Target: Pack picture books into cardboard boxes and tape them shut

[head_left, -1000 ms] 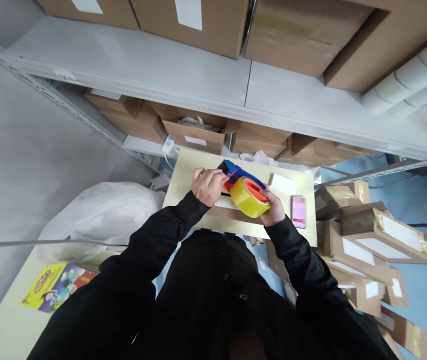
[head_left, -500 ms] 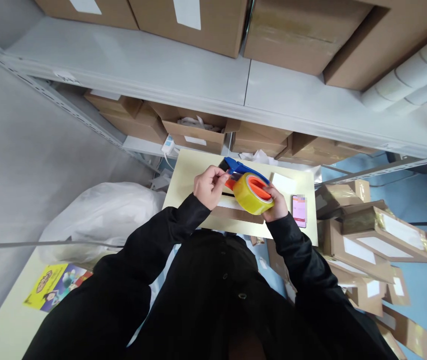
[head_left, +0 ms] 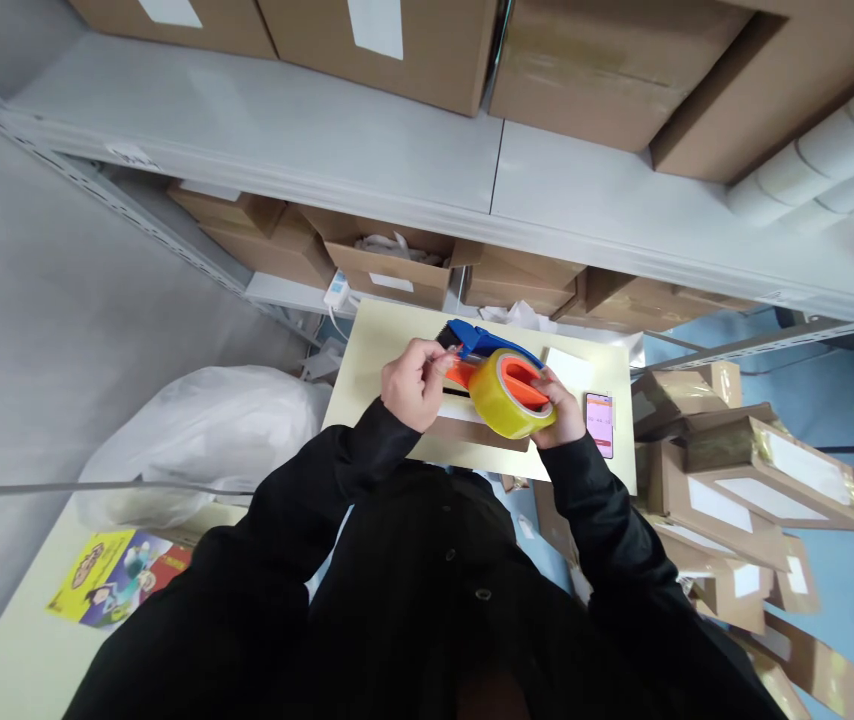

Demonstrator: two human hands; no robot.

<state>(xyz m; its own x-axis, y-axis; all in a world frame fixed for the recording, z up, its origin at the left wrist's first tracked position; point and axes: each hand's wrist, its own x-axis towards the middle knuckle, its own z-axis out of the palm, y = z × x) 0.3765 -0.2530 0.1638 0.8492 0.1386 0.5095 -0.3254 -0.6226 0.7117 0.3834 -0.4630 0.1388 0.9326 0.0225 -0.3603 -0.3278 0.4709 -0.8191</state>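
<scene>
Gripping blue-and-orange tape dispenser [head_left: 506, 345] with right hand [head_left: 563, 408], closed on its roll end at the orange hub [head_left: 521, 382]. Loaded with 1 yellow tape roll [head_left: 493, 402]. Pinching at dispenser's front end, just below the blue top, with left hand [head_left: 413, 385]; too small to tell if on film or frame. Holding dispenser over middle of cream table [head_left: 358, 370], above long brown carton [head_left: 483, 432] with white strip on top; can't tell if touching. Note 1 lit phone [head_left: 599, 425] on table, right of right hand, and 1 flat white block [head_left: 569, 368] behind that hand.

Log 1 open carton [head_left: 427, 288] on lower shelf, holding crumpled white material [head_left: 397, 248]. Can't see inside big cartons [head_left: 427, 70] on upper shelf [head_left: 284, 110], near white rolls [head_left: 802, 170]. See taped cartons [head_left: 734, 470] piled at right, with contents hidden. Can't make out contents of white plastic bag [head_left: 202, 430] at left, near colorful booklet [head_left: 123, 580].
</scene>
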